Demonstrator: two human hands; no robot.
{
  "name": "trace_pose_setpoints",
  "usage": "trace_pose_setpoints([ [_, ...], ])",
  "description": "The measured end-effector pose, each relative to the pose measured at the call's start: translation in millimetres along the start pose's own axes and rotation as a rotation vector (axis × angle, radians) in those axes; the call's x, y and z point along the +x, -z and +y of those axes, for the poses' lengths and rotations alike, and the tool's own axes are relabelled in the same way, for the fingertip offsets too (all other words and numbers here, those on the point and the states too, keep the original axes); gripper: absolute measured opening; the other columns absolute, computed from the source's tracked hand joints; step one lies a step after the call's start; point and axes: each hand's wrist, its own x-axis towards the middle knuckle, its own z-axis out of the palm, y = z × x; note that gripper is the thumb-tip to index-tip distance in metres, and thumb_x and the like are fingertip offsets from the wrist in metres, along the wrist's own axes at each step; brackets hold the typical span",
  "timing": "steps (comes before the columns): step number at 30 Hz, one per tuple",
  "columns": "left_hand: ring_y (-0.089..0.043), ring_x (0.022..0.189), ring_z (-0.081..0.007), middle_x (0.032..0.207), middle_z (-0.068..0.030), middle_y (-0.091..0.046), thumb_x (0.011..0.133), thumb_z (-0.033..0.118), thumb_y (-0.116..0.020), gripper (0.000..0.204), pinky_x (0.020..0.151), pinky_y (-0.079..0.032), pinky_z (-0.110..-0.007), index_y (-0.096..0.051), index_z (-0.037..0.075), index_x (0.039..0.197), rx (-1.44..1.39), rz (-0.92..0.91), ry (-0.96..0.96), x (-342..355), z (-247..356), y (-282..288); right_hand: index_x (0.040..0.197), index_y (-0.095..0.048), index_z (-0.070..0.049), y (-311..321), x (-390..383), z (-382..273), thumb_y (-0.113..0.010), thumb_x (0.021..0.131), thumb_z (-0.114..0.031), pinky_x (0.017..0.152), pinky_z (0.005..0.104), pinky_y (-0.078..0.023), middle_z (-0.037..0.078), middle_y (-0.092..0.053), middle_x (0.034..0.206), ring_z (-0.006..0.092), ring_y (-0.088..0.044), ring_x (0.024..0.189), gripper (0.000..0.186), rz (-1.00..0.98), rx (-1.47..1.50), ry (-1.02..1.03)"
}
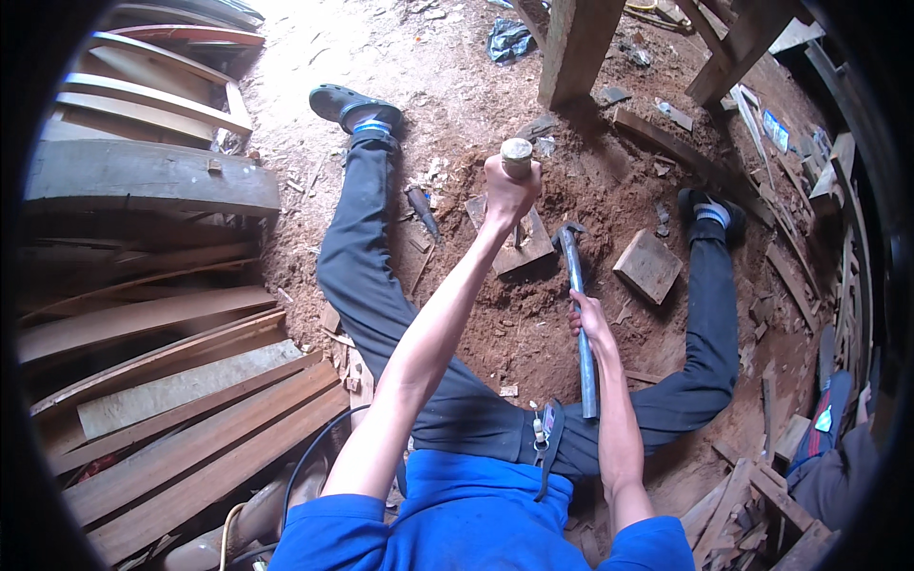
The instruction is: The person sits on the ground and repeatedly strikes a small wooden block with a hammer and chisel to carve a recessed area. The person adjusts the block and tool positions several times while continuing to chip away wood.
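Note:
My left hand (512, 195) is closed around the handle of a chisel (516, 152); the pale round end of the handle sticks up above my fist. Below the fist, the chisel's metal part stands on a flat wood block (533, 249) lying on the ground. My right hand (590, 319) grips the shaft of a hammer (572, 259). Its claw head lies just right of the wood block, apart from the chisel, and its shaft points back toward my lap. A second wood block (649, 266) rests to the right of the hammer.
My legs are spread around the work spot on sawdust-covered ground. A dark tapered object (422, 211) lies near my left leg. Stacked boards (171, 400) fill the left side. A thick wooden post (576, 52) stands ahead. Scrap wood (747, 504) and part of another person (847, 466) are at lower right.

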Motion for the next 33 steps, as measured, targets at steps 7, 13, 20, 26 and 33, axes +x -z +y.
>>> trace_pose_setpoints([
  [7, -0.059, 0.050, -0.0126, 0.056, -0.0048, -0.059, 0.076, 0.004, -0.062, 0.009, 0.047, -0.046, -0.027, -0.058, 0.000, 0.069, -0.026, 0.051, -0.029, 4, -6, 9, 0.077, -0.045, -0.012, 0, 3, 1, -0.060, 0.091, -0.040, 0.037, 0.0230, -0.033, -0.003, -0.042, 0.056, 0.0050, -0.038, 0.042, 0.035, 0.043, -0.070, 0.066],
  [13, -0.060, 0.052, -0.0130, 0.058, -0.0064, -0.061, 0.076, 0.004, -0.062, 0.008, 0.049, -0.048, -0.027, -0.059, -0.001, 0.071, -0.068, 0.059, -0.061, 0, -6, 12, 0.078, -0.047, -0.011, 5, 0, 0, -0.060, 0.091, -0.041, 0.037, 0.0222, -0.033, -0.003, -0.042, 0.055, 0.0050, -0.038, 0.041, 0.035, 0.049, -0.076, 0.051],
  [20, -0.062, 0.054, -0.0140, 0.061, -0.0078, -0.062, 0.076, 0.003, -0.063, 0.007, 0.050, -0.050, -0.028, -0.060, -0.001, 0.072, -0.068, 0.043, -0.083, -8, 1, 12, 0.077, -0.048, -0.011, 8, -1, -1, -0.061, 0.090, -0.043, 0.038, 0.0215, -0.033, -0.004, -0.042, 0.055, 0.0045, -0.039, 0.041, 0.038, 0.072, -0.053, 0.053],
  [26, -0.064, 0.055, -0.0150, 0.062, -0.0076, -0.064, 0.079, 0.008, -0.065, 0.011, 0.049, -0.051, -0.029, -0.062, 0.000, 0.073, 0.002, 0.087, -0.081, -9, 3, 15, 0.077, -0.046, -0.011, 8, -2, -2, -0.059, 0.091, -0.043, 0.037, 0.0206, -0.031, -0.006, -0.039, 0.055, 0.0029, -0.036, 0.041, 0.038, 0.066, -0.078, 0.048],
  [33, -0.063, 0.054, -0.0148, 0.061, -0.0061, -0.063, 0.078, 0.010, -0.067, 0.012, 0.048, -0.051, -0.029, -0.061, 0.002, 0.071, -0.005, 0.085, -0.063, -13, 2, 14, 0.074, -0.045, -0.012, 8, -3, -3, -0.058, 0.092, -0.043, 0.037, 0.0201, -0.030, -0.007, -0.037, 0.055, 0.0022, -0.034, 0.040, 0.038, 0.063, -0.071, 0.035],
])
